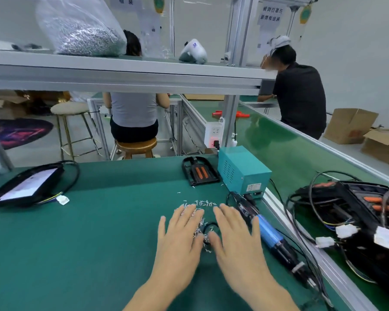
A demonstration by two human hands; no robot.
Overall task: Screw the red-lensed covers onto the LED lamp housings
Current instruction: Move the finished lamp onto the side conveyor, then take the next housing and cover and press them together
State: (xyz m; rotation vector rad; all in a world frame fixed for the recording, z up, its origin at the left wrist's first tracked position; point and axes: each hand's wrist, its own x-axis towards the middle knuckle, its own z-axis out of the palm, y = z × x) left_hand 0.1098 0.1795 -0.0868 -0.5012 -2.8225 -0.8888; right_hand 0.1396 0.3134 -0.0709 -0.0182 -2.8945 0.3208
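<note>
My left hand [180,234] and my right hand [236,236] lie flat, fingers spread, palms down over a scatter of small silver screws [200,204] on the green mat. Neither holds anything. A black cover with two red lenses [199,170] lies face-up at the far edge of the mat. A black lamp housing with a white inner face [26,186] and its cable rests at the left. A blue electric screwdriver [268,234] lies just right of my right hand. Several more black housings with red lenses and white connectors [350,212] are piled at the right.
A teal power box [243,172] stands behind the screwdriver. A shelf overhead carries a bag of screws [83,34]. A green conveyor belt [290,144] runs along the right. Two people sit beyond the bench; cardboard boxes [350,125] stand far right.
</note>
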